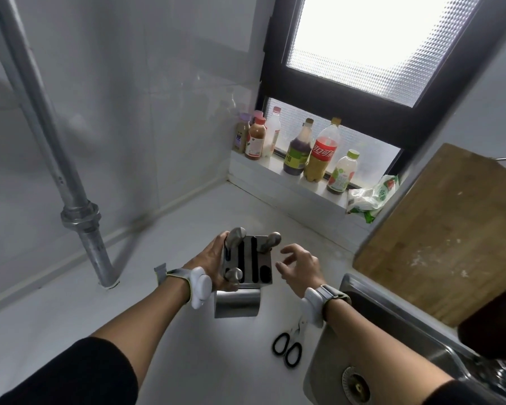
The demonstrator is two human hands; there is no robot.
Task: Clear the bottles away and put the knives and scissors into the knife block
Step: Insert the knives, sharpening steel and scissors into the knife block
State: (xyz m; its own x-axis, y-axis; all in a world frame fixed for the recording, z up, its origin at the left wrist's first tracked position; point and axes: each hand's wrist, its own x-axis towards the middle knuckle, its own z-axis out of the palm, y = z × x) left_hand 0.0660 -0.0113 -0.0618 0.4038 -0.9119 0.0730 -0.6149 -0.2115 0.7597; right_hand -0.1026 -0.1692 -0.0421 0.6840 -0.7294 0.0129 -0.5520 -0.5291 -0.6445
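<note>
Nearest us were the two dark sleeves at the bottom edge, forearms reaching to 12 o'clock over the white counter (70, 311). The scissors (288, 347) lay flat on the counter at 5 o'clock of the block (246, 266), black loops toward us, blades partly hidden under the right wrist, just beside the sink (392, 323).

The block, steel and shiny, stood mid-counter. Three metal knife handles rose from its slotted top; several slots looked free. The left hand (214, 258) was clamped on the block's 9 o'clock side, fingers over the far corner, thumb at the near corner. The right hand (300, 264) hovered at the block's 3 o'clock, fingers spread and slightly curled, holding nothing, not touching the block.

The bottles (323, 150) stood in a row on the sill at 1 o'clock, well apart from the block, so that part appeared done.

Handling, our judgement: scissors stiff, light, sharp at the tip; best taken by the loops, point down into a free slot. Block probably heavy with smooth walls that could slip, so the steadying left grip seemed sensible. Remaining: the scissors were not yet in the block.
</note>
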